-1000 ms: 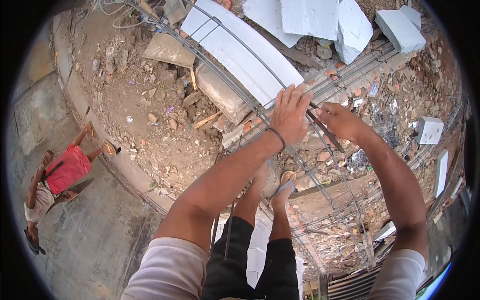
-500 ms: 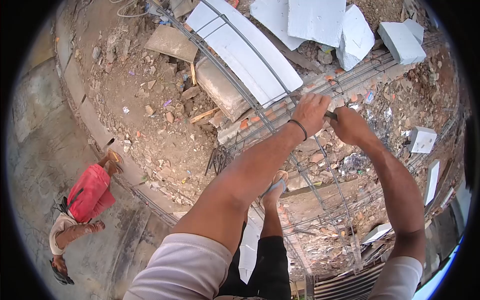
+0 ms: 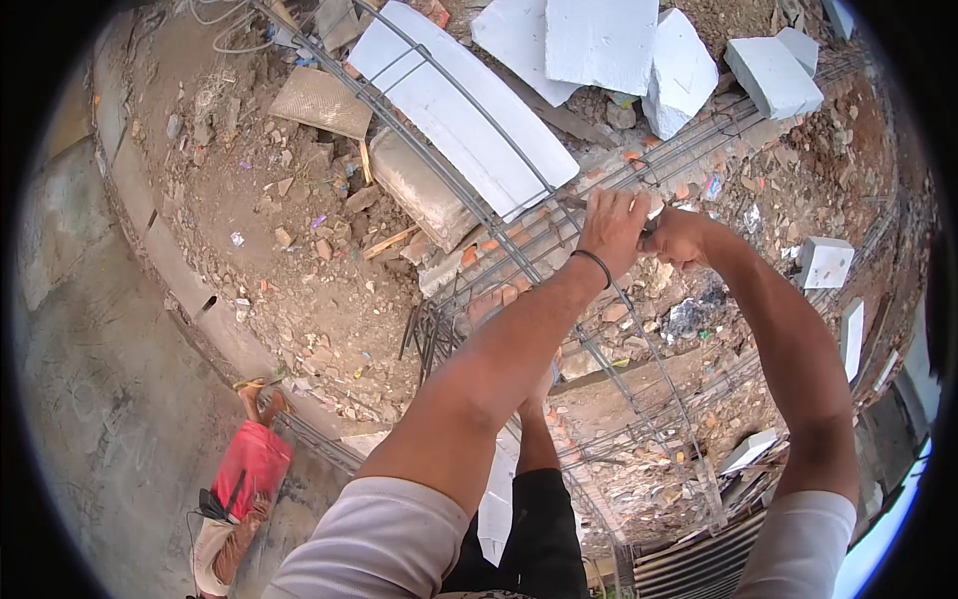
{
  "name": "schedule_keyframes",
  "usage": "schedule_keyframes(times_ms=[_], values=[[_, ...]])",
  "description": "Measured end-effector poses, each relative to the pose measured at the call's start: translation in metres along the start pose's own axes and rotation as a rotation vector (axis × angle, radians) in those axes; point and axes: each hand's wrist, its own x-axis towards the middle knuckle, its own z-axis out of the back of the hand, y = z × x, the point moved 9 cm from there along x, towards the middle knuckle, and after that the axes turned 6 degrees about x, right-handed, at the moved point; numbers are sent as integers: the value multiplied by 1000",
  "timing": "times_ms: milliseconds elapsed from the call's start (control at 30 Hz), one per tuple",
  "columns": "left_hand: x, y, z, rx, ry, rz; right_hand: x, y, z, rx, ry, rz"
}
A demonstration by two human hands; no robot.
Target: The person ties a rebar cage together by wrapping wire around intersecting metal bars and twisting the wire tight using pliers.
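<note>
My left hand (image 3: 614,232), with a black band at its wrist, is closed with its fingers curled down over the steel rebar cage (image 3: 519,262). What lies inside its grip is hidden. Close against it on the right, my right hand (image 3: 681,238) is closed around a dark, short tool handle (image 3: 648,240), mostly covered by the fingers. Both hands are above the cage where its long bars meet crossing bars. A long white slab (image 3: 464,110) lies under the cage's far part.
White broken blocks (image 3: 604,45) are piled at the top. A filled sack (image 3: 424,190) and rubble lie left of the cage. More rebar (image 3: 689,150) runs to the upper right. A person in red shorts (image 3: 249,469) is on the concrete at lower left.
My right hand has turned and come in closer to my left, covering more of the dark handle. The view has shifted slightly, and the person at lower left has moved rightward and down.
</note>
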Motion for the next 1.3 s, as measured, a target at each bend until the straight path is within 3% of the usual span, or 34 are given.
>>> schedule_keyframes(times_ms=[33,100,167,233,267,333,467,567,700,733,767,800,833,900,967,1033,1067,1133,1167,1200,1233,1300], values=[[7,2,3,-5,-7,-6,0,0,5,1,-10,-2],[2,10,-39,-119,469,53,-2,-1,2,59,13,23],[7,16,-51,-110,560,35,-10,0,-1,-84,-46,48],[3,15,-65,-115,752,24,-42,35,9,-666,-535,417],[-2,11,-66,-115,755,23,-30,25,8,-558,-405,383],[-11,7,-59,-25,527,-39,-25,14,-3,-514,-427,392],[-31,-3,-61,54,433,-130,-15,-17,-32,-359,-505,393],[-41,-7,-67,110,505,-221,-11,-26,-40,-247,-533,381],[-30,-2,-76,75,609,-182,-29,-18,-40,-450,-585,324],[-13,-5,-69,78,605,-187,-50,0,-31,-698,-854,454],[-3,-1,-70,30,736,-129,-72,19,-33,-946,-1120,584],[-1,3,-71,-16,866,-68,-80,28,-29,-1014,-1175,580],[-4,5,-73,-9,866,-67,-81,35,-20,-1009,-1177,585],[14,9,-41,-81,394,-11,-62,41,-2,-1027,-1035,541],[7,-1,-32,-47,317,2,-44,43,19,-1024,-918,554],[1,-9,-18,16,129,-23,-13,20,20,-426,-229,265],[3,-6,-20,11,129,-21,-16,3,13,-78,-16,4],[11,9,-55,-145,570,61,-18,0,13,-14,-14,-24],[16,16,-54,-149,569,72,-18,0,11,45,-6,-45],[20,16,-61,-130,636,13,-34,33,16,-431,-178,267],[26,15,-63,-110,703,-49,-40,31,4,-432,-178,260],[39,25,-63,-210,807,-21,-91,71,0,-1312,-1029,531]])
